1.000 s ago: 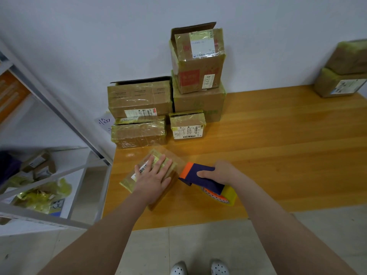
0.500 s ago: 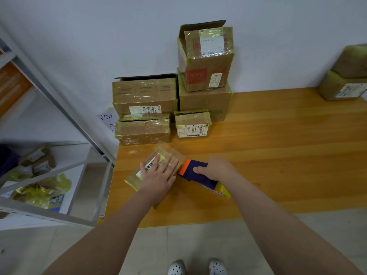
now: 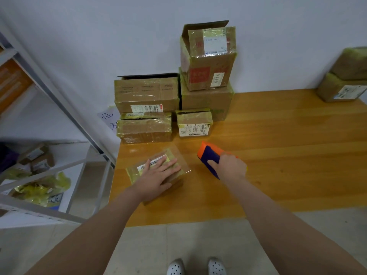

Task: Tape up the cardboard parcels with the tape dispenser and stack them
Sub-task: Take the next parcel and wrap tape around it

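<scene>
A small flat cardboard parcel (image 3: 156, 165), wrapped in yellowish tape with a barcode label, lies near the left front corner of the wooden table (image 3: 278, 155). My left hand (image 3: 156, 179) presses flat on its top, fingers spread. A clear strip of tape (image 3: 181, 155) sticks out from the parcel's far right side. To the right, my right hand (image 3: 228, 167) grips the blue and orange tape dispenser (image 3: 210, 155), held off the parcel with its orange front pointing away from me.
Several taped parcels are stacked against the wall behind: a long box (image 3: 147, 96) on a flatter one (image 3: 145, 130), a small box (image 3: 194, 124), and two larger stacked boxes (image 3: 208, 56). Two more parcels (image 3: 345, 80) sit far right. A metal shelf (image 3: 49, 135) stands left.
My right hand has pulled the dispenser off the parcel's edge, to the right and up, leaving a tape strip loose. My left hand stays pressed on the parcel.
</scene>
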